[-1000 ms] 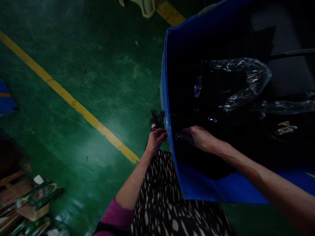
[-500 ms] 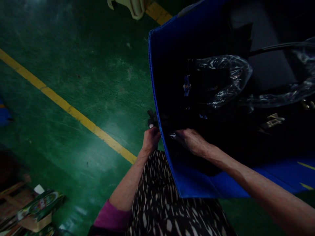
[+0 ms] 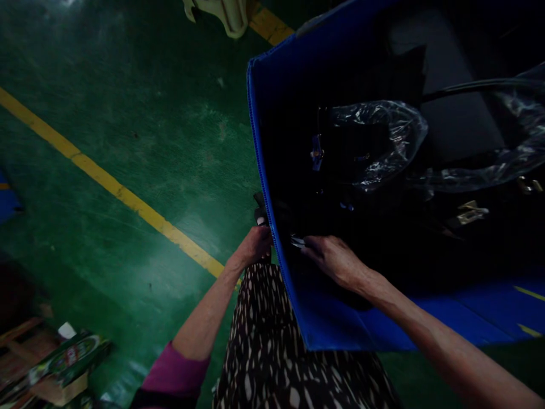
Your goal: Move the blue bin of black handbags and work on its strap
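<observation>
A large blue bin holds dark items, among them a handle in clear plastic wrap and a metal clasp. Inside its left part, my right hand is closed on a small shiny metal tool, whose tip points left. What the tool touches is lost in the dark. Just outside the bin's left wall is my left hand, with its fingers curled and partly hidden at the edge. Beyond its fingers is a dark object that I cannot make out.
The green floor has a yellow line across it. At the top stands the leg of a pale stool. A green printed carton lies at the lower left, and another blue object is at the left edge.
My left hand has moved slightly down and left. My right hand is a little lower, still closed on the metal tool. The bin appears shifted slightly left in view.
</observation>
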A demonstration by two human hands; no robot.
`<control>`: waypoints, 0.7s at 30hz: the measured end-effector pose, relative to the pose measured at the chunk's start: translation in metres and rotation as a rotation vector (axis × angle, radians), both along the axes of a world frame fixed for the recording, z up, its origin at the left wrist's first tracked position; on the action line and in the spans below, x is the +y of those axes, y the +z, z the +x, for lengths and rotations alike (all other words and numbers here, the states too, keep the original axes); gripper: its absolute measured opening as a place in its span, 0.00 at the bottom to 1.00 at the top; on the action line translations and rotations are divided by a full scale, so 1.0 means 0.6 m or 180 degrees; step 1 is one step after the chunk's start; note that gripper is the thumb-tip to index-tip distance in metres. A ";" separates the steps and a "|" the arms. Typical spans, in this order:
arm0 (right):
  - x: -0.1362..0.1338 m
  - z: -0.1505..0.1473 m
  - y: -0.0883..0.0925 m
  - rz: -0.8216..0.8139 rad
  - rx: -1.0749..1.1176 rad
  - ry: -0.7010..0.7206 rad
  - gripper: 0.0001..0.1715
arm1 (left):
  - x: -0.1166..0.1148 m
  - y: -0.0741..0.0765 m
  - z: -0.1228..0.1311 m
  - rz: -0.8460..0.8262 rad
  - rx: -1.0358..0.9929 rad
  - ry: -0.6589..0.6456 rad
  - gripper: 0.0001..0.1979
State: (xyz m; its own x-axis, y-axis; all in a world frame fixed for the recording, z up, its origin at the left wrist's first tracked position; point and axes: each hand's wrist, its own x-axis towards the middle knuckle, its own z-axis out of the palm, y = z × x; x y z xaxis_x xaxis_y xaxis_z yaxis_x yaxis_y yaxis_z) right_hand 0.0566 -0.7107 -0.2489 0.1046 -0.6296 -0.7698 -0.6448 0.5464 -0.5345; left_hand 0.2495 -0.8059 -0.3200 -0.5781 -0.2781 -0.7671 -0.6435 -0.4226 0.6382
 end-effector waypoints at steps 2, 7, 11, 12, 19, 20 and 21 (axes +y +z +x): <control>0.002 0.001 0.001 0.0005 0.0014 0.0011 0.12 | -0.007 0.007 -0.002 -0.0140 0.0049 -0.0201 0.06; -0.002 0.006 0.007 0.0102 -0.0059 -0.0076 0.10 | -0.022 0.036 0.000 -0.0043 0.0144 -0.0504 0.08; -0.005 0.008 0.012 0.0193 -0.0048 -0.0076 0.11 | -0.027 0.020 0.010 0.0448 0.0262 -0.0279 0.13; -0.005 0.008 0.013 0.0224 -0.0041 -0.0081 0.11 | -0.027 0.011 0.013 0.0633 0.0342 -0.0164 0.15; -0.008 0.014 0.016 0.0373 -0.0123 -0.0292 0.13 | -0.015 -0.024 0.022 0.1312 0.0397 0.0621 0.19; -0.007 0.016 0.014 0.0414 -0.0135 -0.0330 0.13 | -0.011 -0.025 0.022 0.1401 0.0448 0.0737 0.18; -0.007 0.017 0.012 0.0444 -0.0146 -0.0355 0.14 | -0.006 -0.026 0.023 0.1503 0.0500 0.0848 0.18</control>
